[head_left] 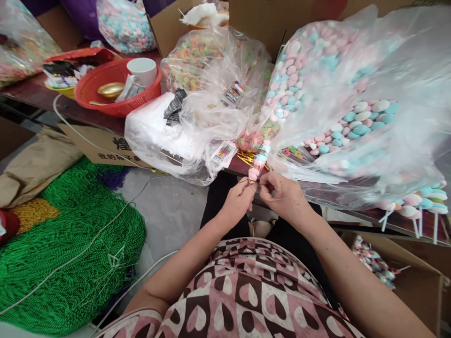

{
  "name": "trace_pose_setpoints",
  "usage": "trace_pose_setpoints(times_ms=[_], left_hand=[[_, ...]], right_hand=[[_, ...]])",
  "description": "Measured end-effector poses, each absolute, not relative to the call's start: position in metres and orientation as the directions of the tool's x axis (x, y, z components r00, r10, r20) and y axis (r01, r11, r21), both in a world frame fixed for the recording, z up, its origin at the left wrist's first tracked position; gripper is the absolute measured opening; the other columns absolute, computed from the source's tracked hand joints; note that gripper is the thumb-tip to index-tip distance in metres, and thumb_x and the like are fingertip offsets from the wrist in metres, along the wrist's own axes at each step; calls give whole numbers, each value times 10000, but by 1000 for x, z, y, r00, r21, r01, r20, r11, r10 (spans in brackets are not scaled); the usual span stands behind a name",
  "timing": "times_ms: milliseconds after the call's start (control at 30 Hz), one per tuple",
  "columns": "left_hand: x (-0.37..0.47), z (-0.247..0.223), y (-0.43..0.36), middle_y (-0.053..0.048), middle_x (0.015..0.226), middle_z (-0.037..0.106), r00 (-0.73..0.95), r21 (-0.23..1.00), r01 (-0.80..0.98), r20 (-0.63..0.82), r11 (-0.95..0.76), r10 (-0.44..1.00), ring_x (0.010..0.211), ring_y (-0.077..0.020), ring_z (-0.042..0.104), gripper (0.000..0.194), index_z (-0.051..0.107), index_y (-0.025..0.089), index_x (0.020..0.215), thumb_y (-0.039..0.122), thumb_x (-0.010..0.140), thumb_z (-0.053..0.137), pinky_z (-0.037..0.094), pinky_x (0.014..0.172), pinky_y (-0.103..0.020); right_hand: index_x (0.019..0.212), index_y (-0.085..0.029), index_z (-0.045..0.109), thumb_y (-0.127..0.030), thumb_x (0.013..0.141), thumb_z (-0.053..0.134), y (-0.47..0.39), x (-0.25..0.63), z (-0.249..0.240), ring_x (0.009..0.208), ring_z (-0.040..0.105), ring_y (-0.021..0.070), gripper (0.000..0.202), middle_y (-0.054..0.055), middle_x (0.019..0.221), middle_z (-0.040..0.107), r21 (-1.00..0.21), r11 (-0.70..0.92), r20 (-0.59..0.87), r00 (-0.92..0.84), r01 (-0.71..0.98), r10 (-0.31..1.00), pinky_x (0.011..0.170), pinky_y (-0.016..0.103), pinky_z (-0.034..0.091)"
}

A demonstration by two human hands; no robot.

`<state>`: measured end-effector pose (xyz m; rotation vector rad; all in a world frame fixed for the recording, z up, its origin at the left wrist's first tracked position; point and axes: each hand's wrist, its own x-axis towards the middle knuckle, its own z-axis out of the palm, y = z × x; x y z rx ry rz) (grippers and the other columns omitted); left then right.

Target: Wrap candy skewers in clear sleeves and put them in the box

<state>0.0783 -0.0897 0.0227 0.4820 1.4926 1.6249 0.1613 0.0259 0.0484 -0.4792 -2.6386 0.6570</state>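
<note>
Left hand (239, 199) pinched lower end of slim pink-white-blue candy stack (261, 157), at front edge of dark-red tabletop (235, 163). Right hand (284, 195) curled by same edge, grip unclear.

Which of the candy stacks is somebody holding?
The pink, blue and white candy stack with its lower end in the left hand. The other candy stacks, at the far right with white sticks poking down, aren't held.

Near, two hands (237, 203) are working at one candy stick (260, 158). Far left — one white cup (142, 69) is sitting in one red basket (123, 110).
</note>
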Motion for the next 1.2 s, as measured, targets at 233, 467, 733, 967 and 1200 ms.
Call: trace_pose_setpoints(times_ms=[233,467,733,967,1200], left_hand=[[86,22,-87,91,521,318,-566,951,-304,-222,50,794,409,-53,323,382,442,204,729,559,864,478,374,447,-201],[91,17,-82,87,539,303,-570,948,-318,-191,0,799,412,-52,299,366,435,198,723,522,890,469,384,443,-208],[100,25,-74,93,530,303,-570,944,-328,-187,-13,800,414,-49,292,374,430,199,722,534,868,510,377,451,-206],[109,31,-70,111,450,223,-487,840,-539,-247,-65,838,355,-41,193,306,473,184,659,411,865,476,344,410,-201],[106,32,-73,111,400,229,-332,763,-646,-233,-40,914,321,-35,203,366,550,155,632,449,850,543,345,396,-196]], right_hand=[[711,-211,539,-131,754,456,25,171,50,583,539,147,122,18,660,613,-476,854,276,-887,209,371,580,258,367],[866,-191,643,-224,806,524,24,183,45,619,570,156,137,24,717,656,-702,673,248,-805,234,539,619,282,428],[780,-204,702,-351,790,654,16,193,41,615,561,136,155,2,703,657,-958,248,94,-656,146,749,607,280,446],[656,-194,676,-347,713,741,8,195,46,522,508,97,176,-17,629,652,-993,-89,-116,-602,74,790,540,254,432],[634,-203,665,-342,699,786,17,206,50,607,578,119,196,-23,658,650,-936,-353,-217,-755,-21,619,617,273,483]])
